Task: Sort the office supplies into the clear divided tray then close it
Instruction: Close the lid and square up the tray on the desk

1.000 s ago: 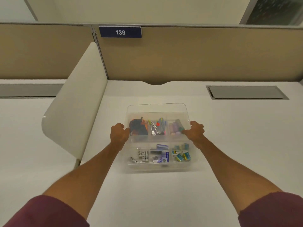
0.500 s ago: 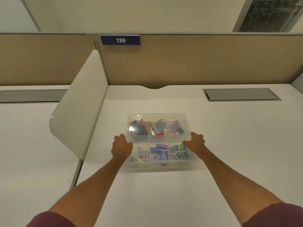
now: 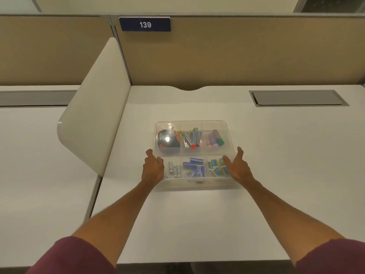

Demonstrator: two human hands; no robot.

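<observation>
I see both hands have slid back toward the near corners since a second ago: left hand (image 3: 153, 168) and right hand (image 3: 238, 168) now open, fingers loose, beside the closed clear divided tray (image 3: 194, 183), centred on the desk (image 3: 187, 224).

One legible marking is found: the number "139", printed in white numerals on a dark blue rectangular plate (image 3: 145, 24). The plate is mounted at the top edge of the tan partition panel (image 3: 237, 52) at the far side of the desk, left of centre. Printing on the small blue boxes (image 3: 194, 167) inside the clear divided tray (image 3: 230, 135) is too small to be read.
</observation>
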